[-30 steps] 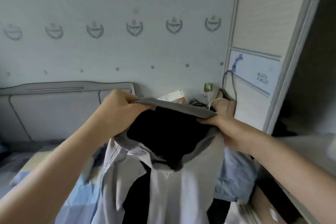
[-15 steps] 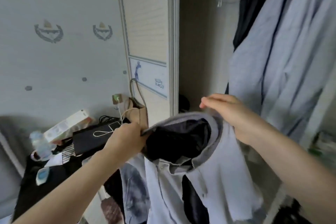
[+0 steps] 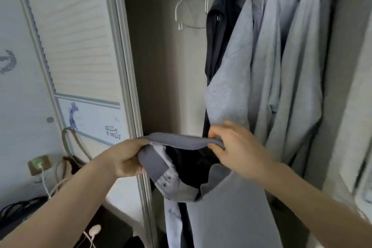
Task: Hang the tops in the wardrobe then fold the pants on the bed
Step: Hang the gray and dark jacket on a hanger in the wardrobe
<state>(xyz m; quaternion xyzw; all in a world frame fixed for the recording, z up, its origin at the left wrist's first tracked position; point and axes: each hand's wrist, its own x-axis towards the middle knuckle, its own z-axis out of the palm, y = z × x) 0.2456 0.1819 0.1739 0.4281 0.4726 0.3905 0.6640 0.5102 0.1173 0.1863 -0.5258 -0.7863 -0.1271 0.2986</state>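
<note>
A light grey top (image 3: pixel 227 211) with a darker ribbed collar (image 3: pixel 179 141) and a buttoned placket hangs between my hands in front of the open wardrobe (image 3: pixel 161 66). My left hand (image 3: pixel 124 159) grips the collar's left end. My right hand (image 3: pixel 235 147) pinches its right end. The neck opening gapes dark between them. Empty wire hangers (image 3: pixel 187 4) hang on the rail at the upper middle.
A dark top (image 3: pixel 219 26) and several light grey garments (image 3: pixel 281 66) hang on the right of the rail. The wardrobe's sliding door (image 3: pixel 80 46) stands at the left. Cables (image 3: pixel 46 187), a wall socket (image 3: pixel 39 164) and a dark nightstand (image 3: pixel 112 227) lie at the lower left.
The view has swung from the bed's headboard wall to the open wardrobe. Both hands carried the top along, still holding its collar stretched.
</note>
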